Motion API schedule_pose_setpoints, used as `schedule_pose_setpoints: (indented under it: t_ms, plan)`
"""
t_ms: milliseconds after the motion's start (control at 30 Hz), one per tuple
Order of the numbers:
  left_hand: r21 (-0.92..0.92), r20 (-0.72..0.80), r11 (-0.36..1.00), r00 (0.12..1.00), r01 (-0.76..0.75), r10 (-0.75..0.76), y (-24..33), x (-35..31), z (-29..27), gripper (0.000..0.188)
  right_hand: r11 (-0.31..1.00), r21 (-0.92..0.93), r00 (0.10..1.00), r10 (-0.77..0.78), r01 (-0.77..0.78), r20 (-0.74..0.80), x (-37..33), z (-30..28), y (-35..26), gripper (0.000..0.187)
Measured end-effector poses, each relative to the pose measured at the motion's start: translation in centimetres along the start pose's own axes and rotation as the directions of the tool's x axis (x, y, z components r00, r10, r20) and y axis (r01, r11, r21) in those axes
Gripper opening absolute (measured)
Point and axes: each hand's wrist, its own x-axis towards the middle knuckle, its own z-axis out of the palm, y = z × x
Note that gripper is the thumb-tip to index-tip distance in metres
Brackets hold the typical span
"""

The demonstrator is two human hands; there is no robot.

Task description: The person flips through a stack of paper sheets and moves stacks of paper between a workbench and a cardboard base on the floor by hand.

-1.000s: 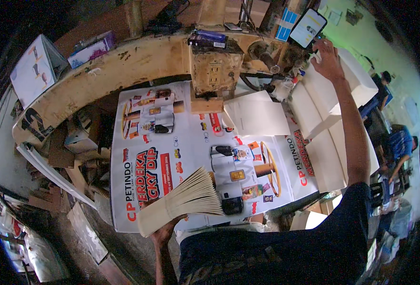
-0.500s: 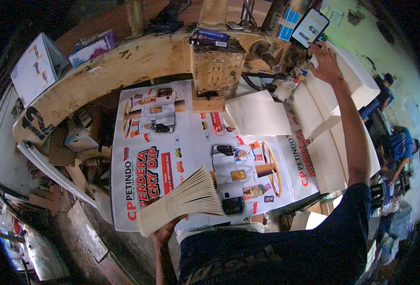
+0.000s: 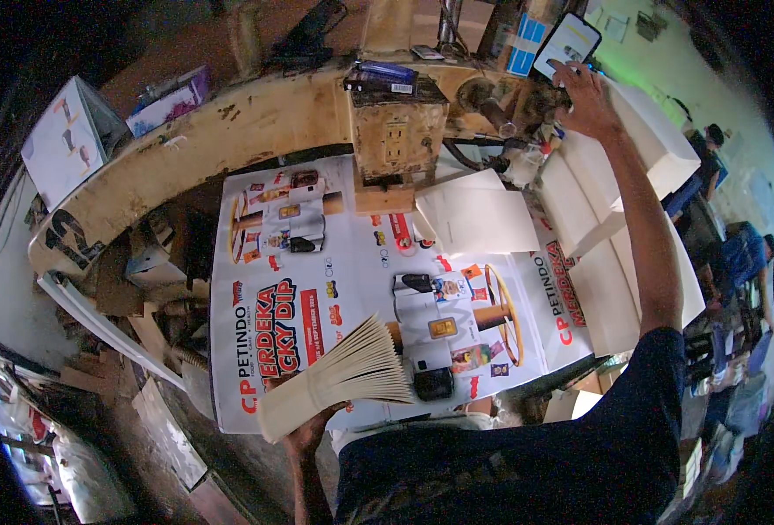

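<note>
My left hand (image 3: 308, 430) grips a thick stack of cream paper sheets (image 3: 330, 378) at its near left end. The far edges of the sheets spread out like a fan above the printed banner. High on the right, my right hand (image 3: 590, 103) is raised with its fingers apart and nothing held in them. Its fingertips are at the lower end of a smartphone (image 3: 567, 45) with a lit screen, propped at a tilt; whether they touch it I cannot tell. Folded cream sheets (image 3: 476, 214) lie on the banner below the wooden box.
A printed banner (image 3: 352, 289) covers the worktable. At its back stands a worn wooden box (image 3: 395, 131) on a curved beam (image 3: 255, 118). Tall paper stacks (image 3: 640, 140) rise at right. A desk calendar (image 3: 67, 136) stands far left. Other people (image 3: 741, 262) sit beyond the right side.
My right hand has shifted slightly up and left, its fingers nearer the phone's screen. The paper stack in my left hand stays nearly in place. The whole view has tilted a little.
</note>
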Motion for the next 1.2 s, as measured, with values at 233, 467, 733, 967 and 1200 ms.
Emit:
schedule_pose_setpoints:
  t_ms: [233, 467, 733, 967, 1200]
  plan:
    - [-0.438, 0.196, 0.881, 0.975, 0.18, -0.102, -2.6, -0.2, -1.3, 0.063, 0.996, -0.044, 0.969, -0.08, 0.072, -0.236, -1.2, -0.5, 2.2, 0.058]
    - [-0.88, 0.353, 0.282, 0.924, 0.382, -0.148, -0.8, 0.0, -0.6, 0.061, 0.999, -0.013, 0.998, 0.05, -0.05, -0.029, -2.0, -0.8, 1.3, 0.048]
    - [-0.807, 0.321, 0.504, 0.945, 0.309, -0.066, -6.4, -0.4, -2.6, 0.067, 0.999, -0.013, 0.995, 0.045, -0.046, -0.086, -2.0, 0.0, 1.4, 0.044]
    - [-0.868, 0.328, 0.418, 0.942, 0.269, 0.075, -2.8, -0.4, -2.0, 0.067, 0.996, -0.084, 0.999, 0.026, -0.028, -0.018, -2.2, 1.2, 1.9, 0.044]
    - [-0.401, 0.225, 0.902, 0.972, 0.161, -0.074, -1.5, -0.7, -1.7, 0.076, 0.992, -0.12, 1.0, -0.031, 0.03, -0.007, -1.3, 2.0, 2.0, 0.067]
